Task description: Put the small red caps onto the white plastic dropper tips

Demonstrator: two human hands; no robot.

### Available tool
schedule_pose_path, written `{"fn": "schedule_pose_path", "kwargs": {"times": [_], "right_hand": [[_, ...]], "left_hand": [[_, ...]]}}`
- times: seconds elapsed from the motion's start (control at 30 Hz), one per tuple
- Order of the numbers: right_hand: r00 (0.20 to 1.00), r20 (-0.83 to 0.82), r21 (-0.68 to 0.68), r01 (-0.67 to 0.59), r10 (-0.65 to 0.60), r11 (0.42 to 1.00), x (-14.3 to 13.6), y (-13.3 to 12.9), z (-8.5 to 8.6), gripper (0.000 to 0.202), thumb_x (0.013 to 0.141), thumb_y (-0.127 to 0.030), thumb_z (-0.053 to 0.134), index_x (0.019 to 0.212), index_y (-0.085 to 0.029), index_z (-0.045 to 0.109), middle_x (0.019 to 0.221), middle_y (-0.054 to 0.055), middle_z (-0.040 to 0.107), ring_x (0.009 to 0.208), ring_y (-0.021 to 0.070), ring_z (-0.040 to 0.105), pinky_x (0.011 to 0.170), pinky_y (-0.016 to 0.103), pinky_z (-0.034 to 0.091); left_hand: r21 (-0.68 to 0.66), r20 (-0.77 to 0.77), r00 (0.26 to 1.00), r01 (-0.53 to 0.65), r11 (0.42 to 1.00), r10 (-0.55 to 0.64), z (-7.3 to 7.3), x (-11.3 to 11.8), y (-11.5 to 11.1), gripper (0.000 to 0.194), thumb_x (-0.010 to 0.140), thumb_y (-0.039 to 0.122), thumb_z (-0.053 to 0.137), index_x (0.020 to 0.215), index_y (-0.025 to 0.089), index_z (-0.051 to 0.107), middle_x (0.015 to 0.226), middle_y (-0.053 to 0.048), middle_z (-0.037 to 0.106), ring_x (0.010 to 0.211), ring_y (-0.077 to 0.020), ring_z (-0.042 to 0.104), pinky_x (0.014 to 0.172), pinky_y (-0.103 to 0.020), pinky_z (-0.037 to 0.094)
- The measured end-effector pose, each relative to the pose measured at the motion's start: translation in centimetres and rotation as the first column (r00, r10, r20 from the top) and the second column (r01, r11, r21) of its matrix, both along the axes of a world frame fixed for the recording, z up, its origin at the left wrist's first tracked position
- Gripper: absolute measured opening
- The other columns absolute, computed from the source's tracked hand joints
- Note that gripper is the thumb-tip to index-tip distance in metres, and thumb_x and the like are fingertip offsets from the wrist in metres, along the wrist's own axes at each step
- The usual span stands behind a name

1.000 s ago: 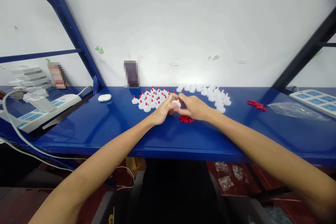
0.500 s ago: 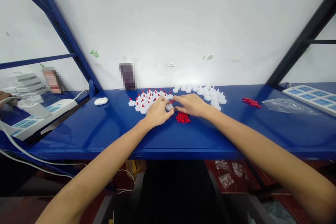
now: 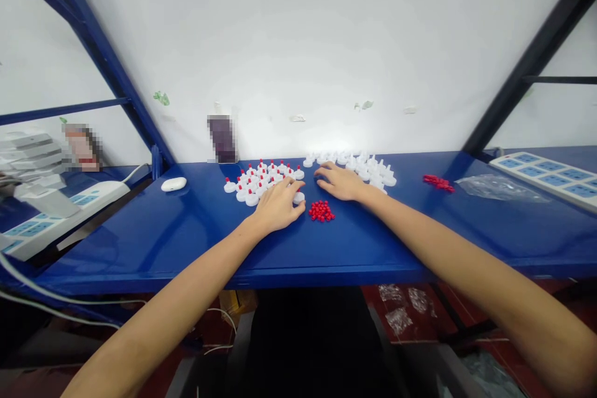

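My left hand (image 3: pixel 278 204) is closed round a white nozzle cap (image 3: pixel 299 198), its thumb and fingers at the cap's sides. Left of it stand several white caps with red tips (image 3: pixel 251 199). My right hand (image 3: pixel 342 181) has its fingers apart and holds nothing; it is beside several white caps without red tips (image 3: pixel 374 169). Between and just in front of the hands lies a small pile of red tips (image 3: pixel 321 211) on the blue table (image 3: pixel 298 255).
A white case (image 3: pixel 174 184) lies at the left. More red pieces (image 3: pixel 438 183) and a clear plastic bag (image 3: pixel 499 188) are at the right. Power strips (image 3: pixel 550 171) stand at both sides, and a blurred dark object (image 3: pixel 224 138) leans on the wall.
My right hand has moved off the cap held by my left hand, and its fingers have spread. The view has shifted slightly.
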State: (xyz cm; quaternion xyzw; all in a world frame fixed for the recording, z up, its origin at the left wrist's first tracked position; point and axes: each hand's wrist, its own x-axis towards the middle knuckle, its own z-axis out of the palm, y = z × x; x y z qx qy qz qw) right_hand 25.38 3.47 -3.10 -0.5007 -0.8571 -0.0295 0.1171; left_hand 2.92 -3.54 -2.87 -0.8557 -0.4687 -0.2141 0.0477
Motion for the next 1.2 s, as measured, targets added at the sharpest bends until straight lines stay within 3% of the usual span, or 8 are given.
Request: {"fn": "schedule_pose_path", "kwargs": {"times": [0.1,0.23,0.33,0.47,0.7,0.9,1.0,1.2], "right_hand": [[0.999,0.037,0.012,0.017,-0.018,1.0,-1.0,1.1,0.4,0.043,0.099,-0.04,0.04,0.137,-0.023,0.053,0.145,0.013,0.047,0.099,0.0268,0.066,0.082,0.038,0.049],[0.996,0.088,0.153,-0.019,0.006,0.988,-1.7,4.0,1.7,0.042,0.095,-0.033,0.046,0.134,-0.018,0.056,0.134,0.016,0.053,0.117,0.0315,0.055,0.093,0.04,0.045],[0.993,0.112,0.154,0.006,-0.023,0.988,-1.8,6.5,2.6,0.046,0.095,-0.04,0.049,0.135,-0.018,0.055,0.135,0.017,0.053,0.123,0.0357,0.049,0.1,0.048,0.039],[0.997,0.062,0.1,0.042,-0.049,0.994,-2.0,9.4,2.5,0.054,0.097,-0.052,0.044,0.14,-0.021,0.051,0.14,0.018,0.049,0.124,0.0361,0.048,0.101,0.051,0.036],[0.99,0.084,0.073,0.103,-0.109,0.992,-3.2,12.4,1.9,0.059,0.093,-0.066,0.042,0.124,-0.018,0.059,0.13,0.019,0.053,0.113,0.036,0.057,0.098,0.05,0.038],[0.98,0.199,0.059,-0.019,0.007,0.998,-3.5,12.6,2.3,0.057,0.096,-0.06,0.039,0.123,-0.016,0.062,0.127,0.02,0.052,0.11,0.0338,0.059,0.092,0.044,0.041],[0.971,0.238,0.018,-0.016,0.011,1.0,-3.6,12.1,2.6,0.055,0.097,-0.058,0.038,0.124,-0.017,0.064,0.124,0.02,0.055,0.109,0.0346,0.06,0.089,0.044,0.042],[0.962,0.271,-0.01,-0.023,0.025,1.0,-3.3,8.6,3.0,0.051,0.098,-0.056,0.036,0.125,-0.022,0.064,0.122,0.018,0.057,0.109,0.0331,0.061,0.087,0.041,0.043]], "left_hand": [[0.106,0.055,0.997,0.048,0.993,-0.054,0.3,0.6,-0.4,0.034,0.089,0.031,0.055,0.121,0.02,0.063,0.12,-0.011,0.059,0.1,-0.0253,0.064,0.085,-0.04,0.053],[0.16,0.069,0.976,0.194,0.968,-0.207,0.9,1.4,-0.3,0.02,0.09,0.029,0.055,0.102,0.02,0.067,0.109,-0.008,0.061,0.094,-0.0221,0.062,0.084,-0.038,0.05],[0.174,-0.027,0.955,0.295,0.94,-0.295,1.4,1.3,0.7,0.018,0.091,0.028,0.053,0.092,0.018,0.068,0.099,-0.008,0.063,0.088,-0.0213,0.059,0.08,-0.037,0.046],[0.246,-0.22,0.905,0.413,0.877,-0.364,1.2,0.0,2.6,0.022,0.093,0.026,0.049,0.089,0.018,0.068,0.09,-0.008,0.065,0.086,-0.0218,0.056,0.079,-0.039,0.039],[0.309,-0.304,0.877,0.461,0.832,-0.373,0.1,-0.8,3.5,0.021,0.094,0.023,0.047,0.085,0.018,0.066,0.096,-0.009,0.066,0.093,-0.0236,0.054,0.086,-0.044,0.035],[0.263,-0.243,0.889,0.446,0.856,-0.388,0.1,-0.7,3.5,0.023,0.094,0.024,0.047,0.086,0.019,0.067,0.101,-0.01,0.066,0.095,-0.0243,0.054,0.085,-0.044,0.036],[0.238,-0.235,0.887,0.45,0.861,-0.398,0.1,-0.7,3.5,0.023,0.094,0.022,0.046,0.086,0.019,0.068,0.1,-0.01,0.066,0.095,-0.0238,0.054,0.085,-0.043,0.036],[0.253,-0.175,0.903,0.427,0.868,-0.392,0.0,-1.2,3.3,0.022,0.094,0.022,0.047,0.087,0.019,0.068,0.099,-0.008,0.067,0.093,-0.0226,0.054,0.086,-0.042,0.036]]}}
